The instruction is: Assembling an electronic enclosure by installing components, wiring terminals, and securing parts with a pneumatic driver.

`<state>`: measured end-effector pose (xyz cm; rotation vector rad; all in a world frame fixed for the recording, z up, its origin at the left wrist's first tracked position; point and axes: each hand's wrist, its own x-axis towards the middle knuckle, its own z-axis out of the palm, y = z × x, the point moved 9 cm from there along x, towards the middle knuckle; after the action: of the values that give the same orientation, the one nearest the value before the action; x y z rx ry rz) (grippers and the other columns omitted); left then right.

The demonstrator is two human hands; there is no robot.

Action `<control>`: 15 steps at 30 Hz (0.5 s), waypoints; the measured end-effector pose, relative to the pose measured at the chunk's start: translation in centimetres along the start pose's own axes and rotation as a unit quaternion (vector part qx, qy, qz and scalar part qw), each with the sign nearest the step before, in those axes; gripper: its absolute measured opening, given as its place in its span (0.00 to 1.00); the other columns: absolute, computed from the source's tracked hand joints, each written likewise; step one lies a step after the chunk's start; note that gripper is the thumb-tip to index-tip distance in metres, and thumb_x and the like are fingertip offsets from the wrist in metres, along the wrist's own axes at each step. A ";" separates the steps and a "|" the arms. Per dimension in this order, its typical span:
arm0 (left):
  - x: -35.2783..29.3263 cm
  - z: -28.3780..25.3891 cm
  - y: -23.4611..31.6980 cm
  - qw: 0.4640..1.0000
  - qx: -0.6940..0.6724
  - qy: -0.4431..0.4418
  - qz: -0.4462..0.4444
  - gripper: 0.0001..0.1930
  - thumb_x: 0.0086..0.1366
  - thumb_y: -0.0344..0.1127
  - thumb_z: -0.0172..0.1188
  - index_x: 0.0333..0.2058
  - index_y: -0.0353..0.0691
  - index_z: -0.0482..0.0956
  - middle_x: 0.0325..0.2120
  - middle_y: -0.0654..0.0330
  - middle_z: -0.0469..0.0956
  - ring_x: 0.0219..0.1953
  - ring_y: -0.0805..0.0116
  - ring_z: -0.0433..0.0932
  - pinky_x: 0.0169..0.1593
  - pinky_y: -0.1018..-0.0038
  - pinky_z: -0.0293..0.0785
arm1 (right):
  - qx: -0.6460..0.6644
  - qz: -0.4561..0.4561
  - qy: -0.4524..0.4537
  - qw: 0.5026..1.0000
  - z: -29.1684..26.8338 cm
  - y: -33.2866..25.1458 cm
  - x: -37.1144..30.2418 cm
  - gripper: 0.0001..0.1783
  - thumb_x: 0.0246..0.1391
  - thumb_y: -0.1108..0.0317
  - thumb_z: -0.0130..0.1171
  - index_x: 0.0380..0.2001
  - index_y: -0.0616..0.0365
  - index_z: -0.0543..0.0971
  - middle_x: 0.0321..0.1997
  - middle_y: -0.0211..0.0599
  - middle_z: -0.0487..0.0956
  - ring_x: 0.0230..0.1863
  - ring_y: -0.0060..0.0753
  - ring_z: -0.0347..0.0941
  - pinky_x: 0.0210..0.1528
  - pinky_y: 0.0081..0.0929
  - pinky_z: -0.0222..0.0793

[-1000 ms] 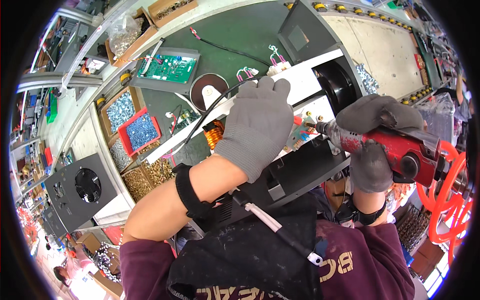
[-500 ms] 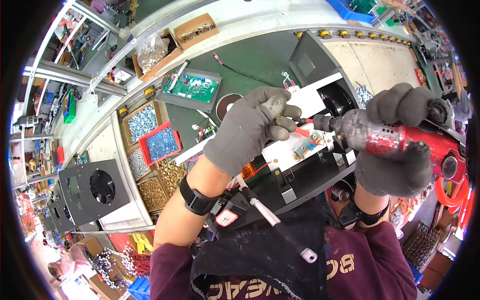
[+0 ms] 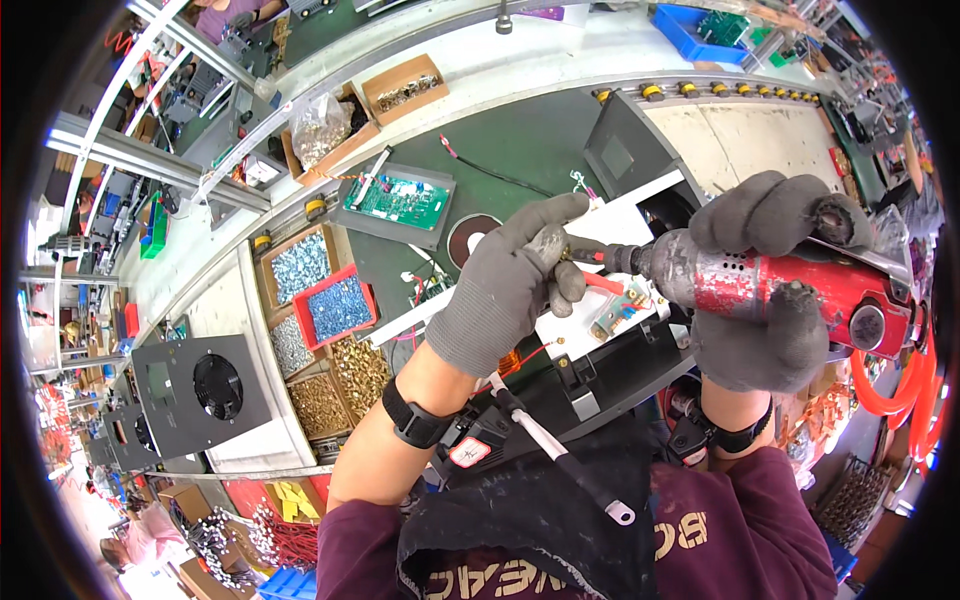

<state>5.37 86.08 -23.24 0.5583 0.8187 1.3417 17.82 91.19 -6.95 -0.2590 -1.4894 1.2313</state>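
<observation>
My left hand (image 3: 500, 295), in a grey glove, is closed in a pinch over the open dark metal housing (image 3: 635, 385). A small yellowish bit shows at its fingertips, too hidden to name. My right hand (image 3: 750, 350), also gloved, grips a worn red power screwdriver (image 3: 740, 280) lying level, nose to the left. Its bit (image 3: 590, 256) reaches my left fingertips. Below them, a white plate (image 3: 560, 325) in the housing carries a small circuit board (image 3: 618, 312) and red wires. A white cable with a ring lug (image 3: 620, 513) hangs toward me over the housing's near edge.
A green circuit board (image 3: 400, 203) on a grey panel lies on the green mat, near a black cable (image 3: 500, 175). Screws fill a red bin (image 3: 340, 307) and cardboard boxes at left. Beyond them lies a dark panel with a fan (image 3: 217, 387). Orange hose (image 3: 880, 395) hangs at right.
The screwdriver has moved left, and its bit now meets my left fingertips. My left index finger has straightened somewhat. The whole view has shifted slightly.
</observation>
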 end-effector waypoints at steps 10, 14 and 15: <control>-0.5 1.2 0.6 0.985 0.172 -0.013 -0.017 0.25 0.69 0.51 0.43 0.52 0.34 0.67 0.13 0.65 0.68 0.09 0.81 0.57 0.15 0.83 0.54 | 0.014 0.020 0.029 0.999 -2.0 0.1 -0.9 0.20 0.42 0.55 0.59 0.26 0.53 0.60 0.25 0.29 0.58 0.25 0.24 0.53 0.26 0.22 0.51; -0.8 0.7 -0.1 0.986 0.143 -0.014 -0.083 0.27 0.69 0.54 0.38 0.47 0.32 0.69 0.13 0.61 0.71 0.08 0.80 0.60 0.14 0.84 0.55 | 0.025 0.037 0.039 0.998 -2.4 0.8 -1.6 0.20 0.43 0.55 0.58 0.27 0.54 0.60 0.25 0.29 0.58 0.25 0.24 0.54 0.26 0.23 0.52; -1.1 0.4 0.2 0.971 0.215 0.009 -0.102 0.26 0.71 0.51 0.36 0.45 0.30 0.70 0.15 0.58 0.74 0.09 0.80 0.63 0.14 0.84 0.57 | 0.029 0.045 0.042 0.998 -2.6 1.1 -1.9 0.20 0.43 0.55 0.58 0.27 0.54 0.61 0.25 0.30 0.58 0.25 0.24 0.54 0.26 0.23 0.52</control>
<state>5.53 85.03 -22.65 0.7761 1.1602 0.9839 20.09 91.65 -9.38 -0.3382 -1.3800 1.3178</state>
